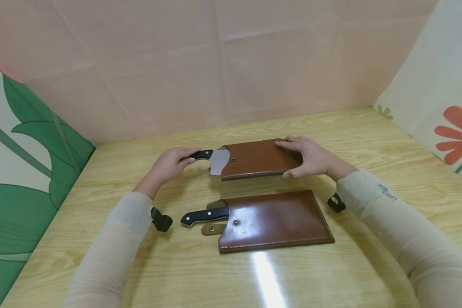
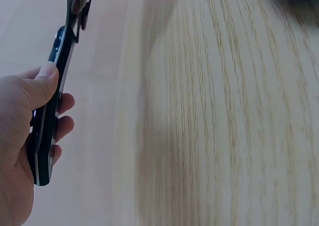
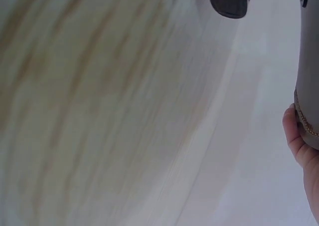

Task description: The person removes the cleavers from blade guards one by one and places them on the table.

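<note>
My left hand grips the black riveted handle of a cleaver. In the left wrist view the thumb lies along one side of the handle, with fingertips showing on the other. Most of the blade sits inside a brown leather sheath, and a strip of metal shows at its mouth. Thumb and fingers of my right hand hold the sheath's right end. Both pieces are raised over the table. In the right wrist view the thumb touches the sheath's stitched edge.
Nearer to me, a second brown sheath lies flat on the wooden table. A black handle sticks out of it, beside a snap strap. A pinkish covered wall stands behind the table.
</note>
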